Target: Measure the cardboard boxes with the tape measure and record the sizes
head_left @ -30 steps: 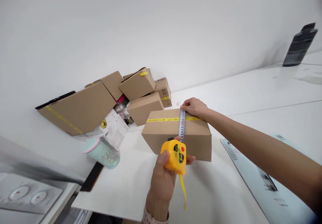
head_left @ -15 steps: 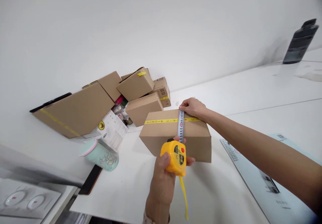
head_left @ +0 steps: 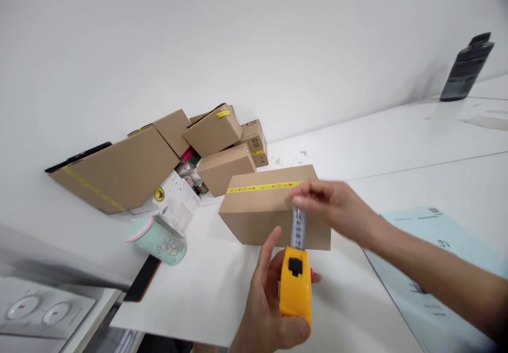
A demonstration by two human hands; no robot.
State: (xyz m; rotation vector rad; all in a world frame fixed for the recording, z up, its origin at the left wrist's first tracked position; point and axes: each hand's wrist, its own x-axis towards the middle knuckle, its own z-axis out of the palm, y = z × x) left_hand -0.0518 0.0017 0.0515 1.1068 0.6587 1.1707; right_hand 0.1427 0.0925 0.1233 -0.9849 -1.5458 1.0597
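Note:
My left hand [head_left: 266, 300] grips a yellow tape measure [head_left: 296, 285] low in the middle of the view, turned edge-on. A short length of its blade [head_left: 298, 226] sticks up from the case. My right hand [head_left: 337, 207] pinches the blade's tip just in front of a cardboard box [head_left: 262, 207] sealed with yellow tape, which stands on the white table [head_left: 206, 295]. Both hands are off the box.
A heap of cardboard boxes [head_left: 159, 157] leans against the wall at the back left, with a white carton [head_left: 178, 202] and a mint cup [head_left: 156, 241] lying on its side. A dark phone [head_left: 142, 278] rests near the table edge. A pale blue sheet [head_left: 440, 258] lies at right.
The blade, stretched across the box top before, has drawn back to a short length. My right hand left the box's far edge and came toward me. The tape measure dropped lower and turned.

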